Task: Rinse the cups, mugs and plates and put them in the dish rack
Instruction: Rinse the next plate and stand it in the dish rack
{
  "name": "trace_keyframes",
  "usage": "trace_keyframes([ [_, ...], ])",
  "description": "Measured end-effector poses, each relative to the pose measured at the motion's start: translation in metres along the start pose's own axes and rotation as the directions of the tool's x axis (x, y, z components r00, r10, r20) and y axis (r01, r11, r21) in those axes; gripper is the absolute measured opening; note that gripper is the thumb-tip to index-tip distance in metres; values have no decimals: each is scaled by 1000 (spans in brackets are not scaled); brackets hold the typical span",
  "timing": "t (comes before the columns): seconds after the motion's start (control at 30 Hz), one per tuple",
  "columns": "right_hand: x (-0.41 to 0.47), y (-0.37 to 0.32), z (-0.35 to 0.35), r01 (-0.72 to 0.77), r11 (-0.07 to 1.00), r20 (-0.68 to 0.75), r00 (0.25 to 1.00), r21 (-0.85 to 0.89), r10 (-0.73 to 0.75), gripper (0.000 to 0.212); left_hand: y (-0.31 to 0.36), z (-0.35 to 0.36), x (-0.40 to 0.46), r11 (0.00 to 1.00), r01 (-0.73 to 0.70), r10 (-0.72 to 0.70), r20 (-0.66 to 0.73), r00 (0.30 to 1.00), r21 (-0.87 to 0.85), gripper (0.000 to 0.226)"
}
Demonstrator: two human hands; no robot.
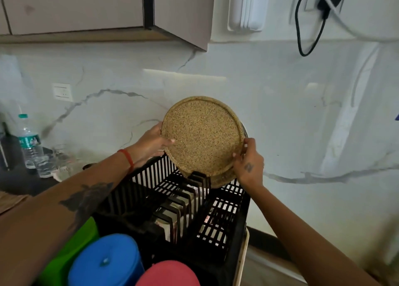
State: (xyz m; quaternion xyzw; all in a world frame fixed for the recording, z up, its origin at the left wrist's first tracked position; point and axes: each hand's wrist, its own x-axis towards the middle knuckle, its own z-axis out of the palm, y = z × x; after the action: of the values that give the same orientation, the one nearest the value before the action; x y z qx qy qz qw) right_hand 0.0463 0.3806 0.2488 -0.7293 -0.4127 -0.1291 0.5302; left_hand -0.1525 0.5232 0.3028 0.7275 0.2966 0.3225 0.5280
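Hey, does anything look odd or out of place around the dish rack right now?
Nothing stands out. Both hands, left and right, hold the speckled plate upright at the far end of the black dish rack. No spill or damage shows.

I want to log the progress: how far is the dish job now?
Done: nothing clearly racked, though another rim shows just behind the speckled plate. In hand: left hand and right hand hold that plate upright, its lower edge entering the black dish rack slots. Left: seating it; no cups or mugs are visible in the rack.
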Motion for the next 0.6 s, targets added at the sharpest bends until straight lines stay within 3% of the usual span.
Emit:
trace_keyframes([
  [0.27,-6,-2,0,-3,969,124,992,-246,35,28,-21,6,8,985,155,-160,64,985,76,74],
  [0.43,-10,-4,-2,-71,970,144,984,-232,106,56,-20,19,1,965,182,-208,130,969,188,83],
  [0.6,-11,-9,-7,-25,978,193,979,-209,66,63,-6,38,-16,942,108,-182,212,960,319,75],
])
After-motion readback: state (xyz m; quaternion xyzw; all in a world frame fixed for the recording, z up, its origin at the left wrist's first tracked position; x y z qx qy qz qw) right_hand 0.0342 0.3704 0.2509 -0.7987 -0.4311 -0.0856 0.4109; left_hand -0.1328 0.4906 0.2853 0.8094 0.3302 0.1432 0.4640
